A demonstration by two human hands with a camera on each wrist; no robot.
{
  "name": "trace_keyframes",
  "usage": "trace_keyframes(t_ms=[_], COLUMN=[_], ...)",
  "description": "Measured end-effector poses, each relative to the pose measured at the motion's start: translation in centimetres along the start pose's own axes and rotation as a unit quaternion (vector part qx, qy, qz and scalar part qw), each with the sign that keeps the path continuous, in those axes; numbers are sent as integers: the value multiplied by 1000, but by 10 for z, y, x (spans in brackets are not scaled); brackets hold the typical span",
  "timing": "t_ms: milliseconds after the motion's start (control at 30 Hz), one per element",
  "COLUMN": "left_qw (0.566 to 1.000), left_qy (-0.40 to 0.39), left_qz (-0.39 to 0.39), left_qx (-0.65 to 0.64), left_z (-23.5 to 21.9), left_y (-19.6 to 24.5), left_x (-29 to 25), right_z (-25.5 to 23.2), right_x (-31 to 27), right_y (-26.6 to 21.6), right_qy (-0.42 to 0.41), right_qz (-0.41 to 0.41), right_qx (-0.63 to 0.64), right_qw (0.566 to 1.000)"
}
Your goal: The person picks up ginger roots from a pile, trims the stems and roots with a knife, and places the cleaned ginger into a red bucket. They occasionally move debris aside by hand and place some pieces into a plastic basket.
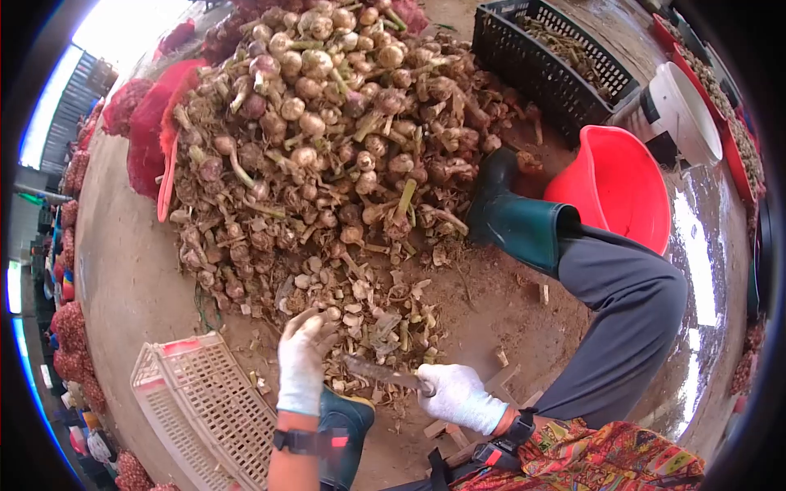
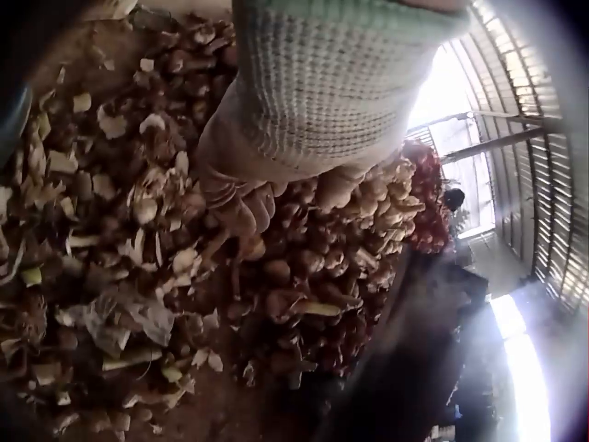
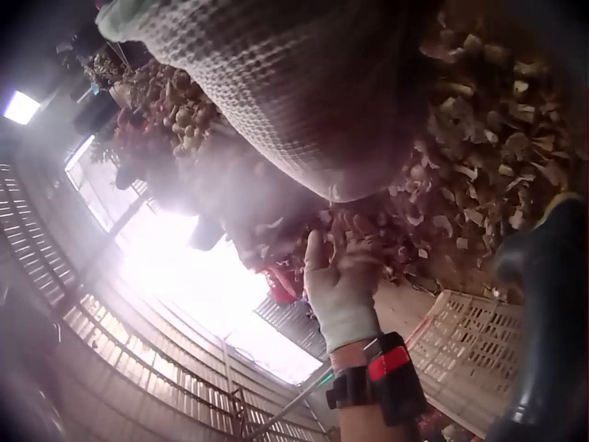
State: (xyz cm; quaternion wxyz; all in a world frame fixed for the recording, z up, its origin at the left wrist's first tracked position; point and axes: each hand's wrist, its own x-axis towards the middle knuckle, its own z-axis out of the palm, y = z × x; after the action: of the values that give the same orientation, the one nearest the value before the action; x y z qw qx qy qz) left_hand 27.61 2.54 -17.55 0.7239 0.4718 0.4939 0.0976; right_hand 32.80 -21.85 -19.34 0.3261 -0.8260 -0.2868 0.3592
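Knife [image 1: 383, 374] sits gripped in my right hand [image 1: 458, 397], blade pointing at my left hand [image 1: 301, 360], which reaches open-fingered into the trimmings [image 1: 368, 315] below the garlic pile [image 1: 327, 131]; I judge a careless reach could bring those fingers onto the edge

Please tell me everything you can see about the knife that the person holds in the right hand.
The knife has a long, narrow blade that looks like dull, stained metal. The gloved right hand grips its handle, which the fingers hide. The blade lies almost level, pointing toward the gloved left hand, its tip just short of that hand. It hangs above the cut trimmings at the edge of the bulb pile.
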Motion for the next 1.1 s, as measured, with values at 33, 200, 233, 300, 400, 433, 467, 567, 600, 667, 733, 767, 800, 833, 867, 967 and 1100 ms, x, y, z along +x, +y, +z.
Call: trace_keyframes(t_ms=[33,200,233,300,400,433,467,567,600,667,733,767,800,833,867,967,1100], left_qw=[999,999,998,998,999,998,994,982,974,964,954,954,948,942,941,931,913], left_qy=[-39,-3,-9,11,15,14,34,26,19,25,63,65,90,113,114,168,231], left_qz=[-6,-10,-23,-36,35,57,42,165,202,246,271,272,285,299,300,312,335], left_qx=[-33,-31,-61,-42,-16,-38,-92,-90,-100,-95,-110,-110,-107,-104,-104,-87,-18], left_z=[-5,-6,-12,-16,-35,-42,-37,-66,-80,-107,-129,-138,-146,-153,-161,-182,-203], left_y=[-17,-37,-38,-24,-8,2,32,75,88,117,139,147,154,160,166,178,203], left_x=[7,-24,-28,-43,-56,-60,-84,-104,-109,-126,-143,-153,-162,-171,-180,-205,-245], right_z=[-1,-3,2,6,8,4,2,7,8,6,7,9,10,10,11,5,5], right_x=[0,-3,-4,-5,-7,-8,-10,-11,-11,-12,-13,-13,-13,-12,-12,-14,-15], right_y=[-3,-14,-9,-11,-13,-21,-24,-21,-21,-20,-22,-20,-18,-17,-17,-22,-24], right_qy=[3,8,18,33,33,28,16,26,37,47,42,41,39,40,40,41,31], right_qz=[12,2,-13,-18,-11,-18,-8,-27,-47,-66,-56,-57,-58,-51,-44,-53,-44], right_qx=[5,15,4,0,24,27,51,40,39,34,62,68,68,70,71,61,69], right_qw=[1000,1000,1000,999,999,999,999,998,997,996,996,995,995,995,996,996,996])
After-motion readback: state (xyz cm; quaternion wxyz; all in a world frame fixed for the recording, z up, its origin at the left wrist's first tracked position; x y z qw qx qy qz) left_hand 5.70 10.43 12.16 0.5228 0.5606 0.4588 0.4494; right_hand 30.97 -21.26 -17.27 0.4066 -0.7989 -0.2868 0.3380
